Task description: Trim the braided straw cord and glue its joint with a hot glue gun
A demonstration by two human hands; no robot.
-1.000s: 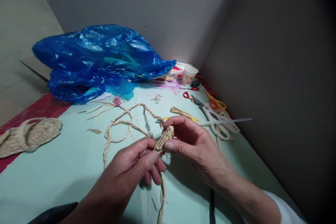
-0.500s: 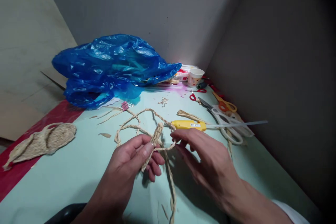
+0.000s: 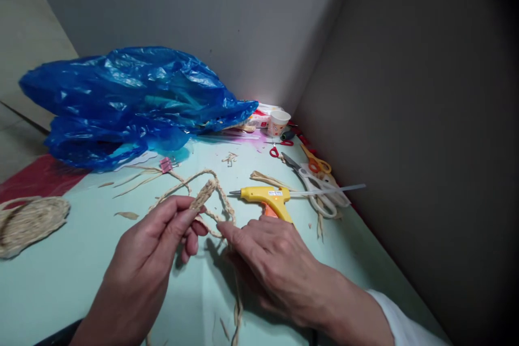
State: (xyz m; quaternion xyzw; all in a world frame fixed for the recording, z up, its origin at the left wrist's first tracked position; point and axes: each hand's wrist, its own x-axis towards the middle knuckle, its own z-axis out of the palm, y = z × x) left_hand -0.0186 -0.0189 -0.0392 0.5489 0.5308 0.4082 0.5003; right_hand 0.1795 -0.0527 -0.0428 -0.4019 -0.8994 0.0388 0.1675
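Note:
My left hand (image 3: 152,243) pinches the flat coiled end of a braided straw rope (image 3: 204,194) between thumb and fingers, holding it just above the pale green table (image 3: 73,275). The rope loops away behind it and trails down toward me between my arms. My right hand (image 3: 263,259) lies palm down over the rope's lower run, fingers stretched toward the left hand, holding nothing that I can see. A yellow glue gun (image 3: 265,198) lies on the table just beyond my right hand, nozzle pointing left.
A crumpled blue plastic bag (image 3: 121,102) fills the back left. A woven straw sandal (image 3: 28,221) lies at the left edge. Several scissors (image 3: 312,173), a paper cup (image 3: 278,121), a pink binder clip (image 3: 165,164) and straw scraps sit near the grey walls.
My right hand let go of the coiled rope end and dropped flat to the table. The left hand kept the coil. The glue gun came into full view.

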